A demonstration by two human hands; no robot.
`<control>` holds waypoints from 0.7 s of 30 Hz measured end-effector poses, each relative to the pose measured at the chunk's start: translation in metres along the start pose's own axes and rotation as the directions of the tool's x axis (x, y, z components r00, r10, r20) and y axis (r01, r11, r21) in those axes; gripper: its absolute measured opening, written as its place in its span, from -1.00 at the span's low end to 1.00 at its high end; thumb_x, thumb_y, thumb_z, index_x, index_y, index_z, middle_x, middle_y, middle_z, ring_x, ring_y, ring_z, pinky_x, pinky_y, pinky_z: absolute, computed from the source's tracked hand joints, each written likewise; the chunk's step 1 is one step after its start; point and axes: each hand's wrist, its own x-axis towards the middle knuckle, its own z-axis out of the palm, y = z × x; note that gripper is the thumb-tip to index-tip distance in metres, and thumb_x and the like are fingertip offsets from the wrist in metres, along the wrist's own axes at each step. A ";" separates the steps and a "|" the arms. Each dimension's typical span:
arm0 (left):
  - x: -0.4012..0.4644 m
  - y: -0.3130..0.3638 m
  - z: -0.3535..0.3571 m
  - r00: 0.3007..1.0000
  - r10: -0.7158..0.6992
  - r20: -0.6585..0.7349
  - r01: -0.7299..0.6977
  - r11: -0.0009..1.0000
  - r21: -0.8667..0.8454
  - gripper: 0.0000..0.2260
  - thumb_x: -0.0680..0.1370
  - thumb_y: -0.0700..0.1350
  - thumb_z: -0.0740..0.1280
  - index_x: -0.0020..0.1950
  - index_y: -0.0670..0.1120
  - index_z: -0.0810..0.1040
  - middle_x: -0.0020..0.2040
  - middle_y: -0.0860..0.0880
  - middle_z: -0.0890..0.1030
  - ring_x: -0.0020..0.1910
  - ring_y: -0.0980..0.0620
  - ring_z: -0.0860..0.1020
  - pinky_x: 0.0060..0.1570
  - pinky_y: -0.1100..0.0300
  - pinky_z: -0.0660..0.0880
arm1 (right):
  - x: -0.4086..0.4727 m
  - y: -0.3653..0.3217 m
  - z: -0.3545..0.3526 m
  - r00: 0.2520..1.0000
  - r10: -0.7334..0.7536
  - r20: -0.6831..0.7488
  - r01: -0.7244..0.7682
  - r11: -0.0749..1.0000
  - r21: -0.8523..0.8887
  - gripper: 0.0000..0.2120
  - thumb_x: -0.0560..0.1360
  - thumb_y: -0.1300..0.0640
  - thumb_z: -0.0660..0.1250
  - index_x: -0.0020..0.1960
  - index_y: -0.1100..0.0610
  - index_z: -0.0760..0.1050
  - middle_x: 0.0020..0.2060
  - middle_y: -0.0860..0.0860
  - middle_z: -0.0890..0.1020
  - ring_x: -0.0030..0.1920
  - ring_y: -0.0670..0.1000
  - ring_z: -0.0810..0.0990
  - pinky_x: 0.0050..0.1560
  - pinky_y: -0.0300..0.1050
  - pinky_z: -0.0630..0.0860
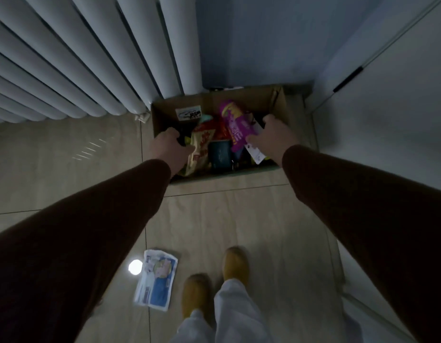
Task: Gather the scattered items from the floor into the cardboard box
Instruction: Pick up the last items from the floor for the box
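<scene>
Cardboard box (pixel 280 105) sits on tiled floor (pixel 227 219) in corner, next to radiator (pixel 66 58). L hand (pixel 168 146) grips a dark item at box's left side; R hand (pixel 272 137) pinches purple snack bag (pixel 233 125) inside box. Blue-white packet (pixel 156 279) lies on floor near yellow slippers (pixel 235 264), well apart from box.

White ribbed radiator (pixel 73 63) far left, pale wall (pixel 251 40) far centre, white door (pixel 400 107) right, beige tiled floor (pixel 214 214), yellow slippers (pixel 235 264) near.

Both arms reach forward, hands (pixel 170 147) (pixel 271 137) curled, knuckles up.
</scene>
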 end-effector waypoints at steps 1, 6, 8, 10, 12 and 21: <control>-0.006 -0.002 0.003 0.999 0.047 -0.025 -0.045 0.997 0.058 -0.64 0.52 0.01 0.40 0.27 -0.06 0.50 0.11 -0.05 0.57 0.05 -0.09 0.56 0.02 -0.03 0.57 | -0.006 0.003 0.007 0.998 -0.060 -0.009 0.059 0.997 -0.054 -0.62 0.56 -0.10 0.37 0.24 0.11 0.46 0.22 0.13 0.58 0.09 0.11 0.57 0.09 0.01 0.54; -0.044 -0.015 0.008 0.967 0.236 0.100 -0.256 0.919 0.300 -0.68 0.51 -0.04 0.40 0.26 0.01 0.52 0.18 -0.04 0.55 0.13 -0.09 0.54 -0.04 0.02 0.52 | -0.062 0.011 0.042 0.962 -0.269 -0.055 0.263 0.960 -0.095 -0.75 0.52 0.07 0.43 0.17 0.05 0.52 0.12 0.05 0.60 0.15 0.08 0.56 0.11 0.09 0.58; -0.061 -0.020 0.005 0.954 0.275 0.118 -0.299 0.895 0.331 -0.62 0.52 -0.03 0.40 0.32 0.01 0.49 0.27 -0.04 0.54 0.20 -0.09 0.52 0.06 -0.01 0.53 | -0.083 0.012 0.051 0.952 -0.304 -0.027 0.298 0.945 -0.132 -0.69 0.52 0.08 0.42 0.24 0.04 0.51 0.14 0.04 0.57 0.17 0.09 0.54 0.11 0.08 0.56; -0.078 -0.027 0.002 0.939 0.313 0.145 -0.345 0.866 0.362 -0.59 0.51 0.00 0.41 0.35 0.02 0.48 0.27 -0.02 0.54 0.22 -0.07 0.51 0.10 0.00 0.53 | -0.105 0.011 0.058 0.951 -0.309 -0.012 0.304 0.942 -0.139 -0.65 0.53 0.08 0.42 0.29 0.04 0.48 0.16 0.03 0.55 0.18 0.08 0.52 0.13 0.08 0.55; -0.097 -0.038 0.000 0.921 0.349 0.171 -0.389 0.846 0.365 -0.59 0.53 0.01 0.41 0.36 0.01 0.46 0.25 -0.02 0.54 0.21 -0.07 0.50 0.10 0.01 0.51 | -0.131 0.009 0.065 0.950 -0.312 -0.017 0.306 0.939 -0.158 -0.64 0.55 0.07 0.40 0.32 0.04 0.47 0.18 0.02 0.55 0.18 0.07 0.52 0.16 0.07 0.55; -0.210 -0.129 -0.016 0.875 0.426 0.231 -0.481 0.822 0.305 -0.60 0.53 -0.01 0.40 0.34 -0.01 0.48 0.25 -0.03 0.54 0.23 -0.07 0.50 0.10 0.03 0.46 | -0.276 0.000 0.125 0.972 -0.236 -0.025 0.232 0.967 -0.108 -0.63 0.56 0.10 0.37 0.35 0.09 0.47 0.26 0.06 0.52 0.26 0.10 0.48 0.22 0.06 0.50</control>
